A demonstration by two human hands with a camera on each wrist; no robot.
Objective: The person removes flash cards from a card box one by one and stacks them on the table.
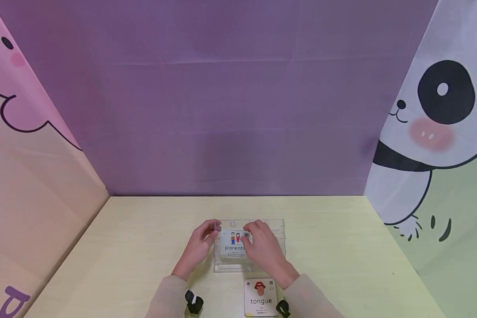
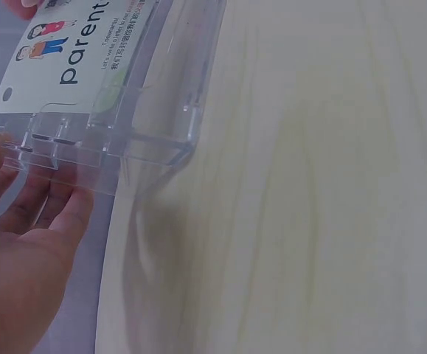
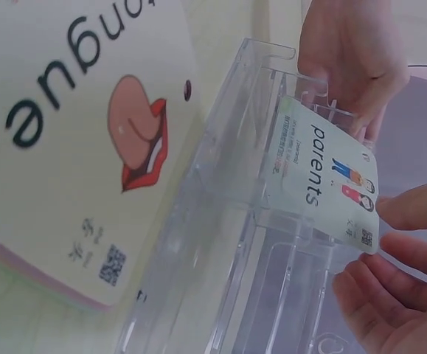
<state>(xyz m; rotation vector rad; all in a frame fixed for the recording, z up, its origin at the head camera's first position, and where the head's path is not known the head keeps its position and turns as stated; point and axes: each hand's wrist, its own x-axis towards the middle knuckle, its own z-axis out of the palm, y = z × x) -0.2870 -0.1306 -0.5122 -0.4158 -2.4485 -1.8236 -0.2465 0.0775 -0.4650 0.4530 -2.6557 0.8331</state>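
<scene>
A clear plastic card holder [image 1: 234,268] with moulded ridges and slots is on the table in front of me. My left hand [image 1: 198,245] grips its left side, thumb on one face and fingers curled behind the see-through plastic [image 2: 154,144]. A white card [image 3: 324,169] printed "parents", with two small cartoon figures, sits in the left part of the holder. At the card's upper right corner, my right hand [image 1: 264,247] pinches the edge between thumb [image 3: 416,206] and fingers.
A stack of rounded cards, "tongue" card [image 1: 261,301] on top, lies just in front of the holder by my right wrist. The pale wood-look table [image 1: 342,247] meets a purple back wall [image 1: 238,132] and printed side panels, one showing a panda [image 1: 409,152].
</scene>
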